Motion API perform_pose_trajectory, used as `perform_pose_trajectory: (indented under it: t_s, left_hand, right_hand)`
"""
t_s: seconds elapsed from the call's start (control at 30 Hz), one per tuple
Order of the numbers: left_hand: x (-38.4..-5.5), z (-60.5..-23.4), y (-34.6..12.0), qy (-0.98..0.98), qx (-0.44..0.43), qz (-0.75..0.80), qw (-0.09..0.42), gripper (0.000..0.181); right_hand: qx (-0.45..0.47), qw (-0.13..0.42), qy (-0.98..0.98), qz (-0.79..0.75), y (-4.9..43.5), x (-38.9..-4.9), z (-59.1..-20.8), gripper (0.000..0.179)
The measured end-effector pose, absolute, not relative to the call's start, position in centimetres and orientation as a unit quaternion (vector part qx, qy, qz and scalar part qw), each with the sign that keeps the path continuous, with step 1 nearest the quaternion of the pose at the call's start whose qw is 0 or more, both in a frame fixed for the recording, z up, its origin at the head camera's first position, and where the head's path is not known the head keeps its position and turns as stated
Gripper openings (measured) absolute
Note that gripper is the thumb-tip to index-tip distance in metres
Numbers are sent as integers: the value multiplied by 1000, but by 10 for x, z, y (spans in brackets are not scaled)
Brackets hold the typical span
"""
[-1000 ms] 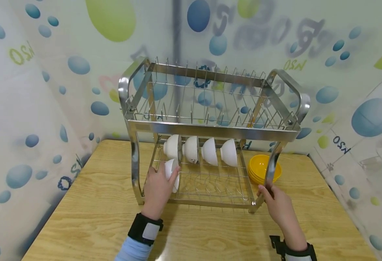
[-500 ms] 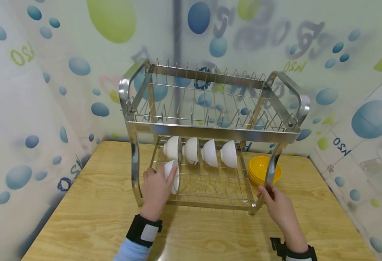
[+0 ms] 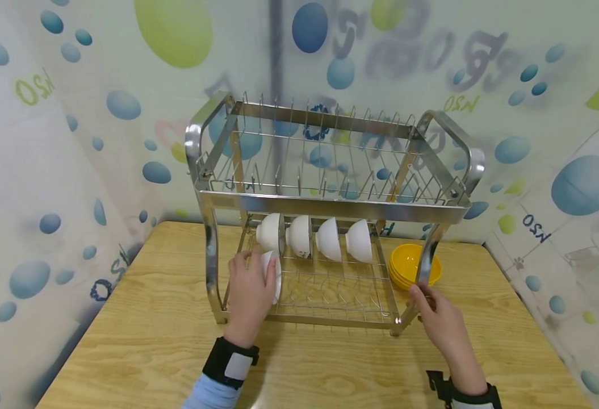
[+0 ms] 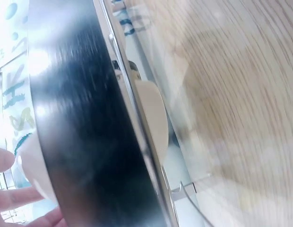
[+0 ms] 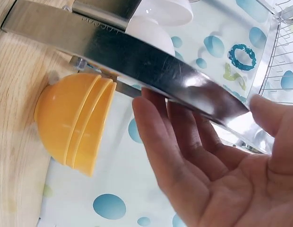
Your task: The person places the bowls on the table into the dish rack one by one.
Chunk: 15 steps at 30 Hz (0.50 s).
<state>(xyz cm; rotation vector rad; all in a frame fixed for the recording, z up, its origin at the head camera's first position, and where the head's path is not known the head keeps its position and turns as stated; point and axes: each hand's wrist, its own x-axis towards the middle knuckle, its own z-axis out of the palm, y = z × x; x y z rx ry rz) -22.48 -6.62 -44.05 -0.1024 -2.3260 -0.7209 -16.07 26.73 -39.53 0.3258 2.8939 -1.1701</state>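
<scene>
A two-tier metal dish rack (image 3: 330,205) stands on the table. My left hand (image 3: 250,292) holds a white bowl (image 3: 277,278) at the lower tier's front left, thumb at the rim and fingers over its back. In the left wrist view its fingers (image 4: 16,197) lie against the bowl (image 4: 33,165), partly hidden by the rack's wide metal bar (image 4: 85,123). Behind it, several white bowls (image 3: 359,241) rest on their sides in a row. My right hand (image 3: 441,321) holds the rack's front right leg (image 3: 426,261), fingers (image 5: 158,146) loosely curled behind the metal.
Stacked yellow bowls (image 3: 413,264) sit on the wooden table (image 3: 330,369), just right of the rack and close to its leg. The upper tier's wire slots (image 3: 325,153) hang over the white bowls. A patterned wall covering (image 3: 125,136) rises behind the table.
My left hand has shifted slightly up and over the bowl, covering more of its base. My right hand has moved a little right and up on the leg.
</scene>
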Motion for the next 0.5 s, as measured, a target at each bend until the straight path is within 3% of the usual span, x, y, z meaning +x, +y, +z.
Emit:
perform_pose_trajectory:
  t_s: [0.5]
  left_hand:
    - [-224, -437, -58, -879, -59, -306, 361, 36]
  right_hand:
    - [136, -45, 898, -416, 282, -168, -395, 77]
